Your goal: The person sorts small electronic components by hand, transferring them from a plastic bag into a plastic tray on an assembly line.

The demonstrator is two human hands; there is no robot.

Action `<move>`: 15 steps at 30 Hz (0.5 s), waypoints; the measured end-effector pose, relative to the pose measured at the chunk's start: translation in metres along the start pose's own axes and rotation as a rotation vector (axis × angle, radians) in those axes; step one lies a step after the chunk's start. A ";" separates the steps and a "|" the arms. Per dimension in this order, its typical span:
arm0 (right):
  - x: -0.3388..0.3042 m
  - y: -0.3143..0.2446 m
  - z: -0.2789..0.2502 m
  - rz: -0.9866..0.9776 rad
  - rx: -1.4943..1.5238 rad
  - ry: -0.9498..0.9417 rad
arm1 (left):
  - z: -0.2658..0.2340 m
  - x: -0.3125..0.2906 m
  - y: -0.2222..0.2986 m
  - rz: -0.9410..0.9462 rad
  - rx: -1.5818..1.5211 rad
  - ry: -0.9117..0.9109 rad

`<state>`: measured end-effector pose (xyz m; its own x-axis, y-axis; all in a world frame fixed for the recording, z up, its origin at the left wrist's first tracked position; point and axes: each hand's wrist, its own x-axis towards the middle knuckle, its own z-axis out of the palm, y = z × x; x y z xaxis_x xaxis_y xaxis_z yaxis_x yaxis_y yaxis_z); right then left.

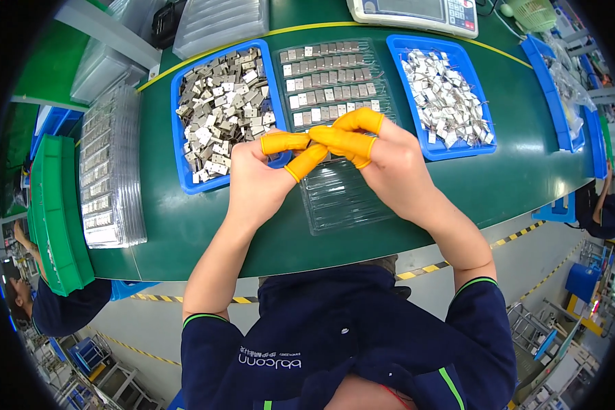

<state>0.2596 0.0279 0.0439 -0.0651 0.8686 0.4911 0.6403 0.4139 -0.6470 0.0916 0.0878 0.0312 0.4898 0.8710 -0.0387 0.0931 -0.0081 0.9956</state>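
My left hand [256,179] and my right hand [396,164] meet over a clear plastic tray [338,208], with yellow finger cots on thumbs and fingers. Both are closed, fingertips pinched together; whatever lies between them is too small and hidden to name. Rows of small metal housings [328,78] fill the far part of the tray, while its near slots show bare plastic. Left of the tray, a blue bin [179,137] is heaped with loose silver metal housings [219,102]. To the right, another blue bin [488,130] holds small white parts with thin wire leads [447,99].
Stacked filled clear trays [109,171] stand at the left beside a green bin [61,212]. A digital scale [417,15] sits at the back, near more clear trays [219,27]. Further blue bins [553,96] line the right. Another person [68,301] is at the far left.
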 end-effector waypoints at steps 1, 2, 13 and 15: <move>0.000 0.001 0.001 0.005 0.004 -0.005 | -0.001 0.000 0.001 0.001 -0.078 -0.017; 0.000 0.004 0.001 0.076 0.065 0.041 | -0.001 0.000 0.005 -0.057 -0.193 -0.026; -0.003 0.005 0.005 0.631 0.771 0.167 | 0.010 -0.006 -0.009 0.115 -0.292 0.043; -0.004 0.004 0.006 0.668 0.807 0.178 | 0.011 -0.006 -0.012 0.078 -0.318 0.050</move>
<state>0.2578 0.0273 0.0359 0.2667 0.9612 -0.0710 -0.1967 -0.0178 -0.9803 0.0973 0.0766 0.0186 0.4412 0.8967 0.0350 -0.2223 0.0714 0.9724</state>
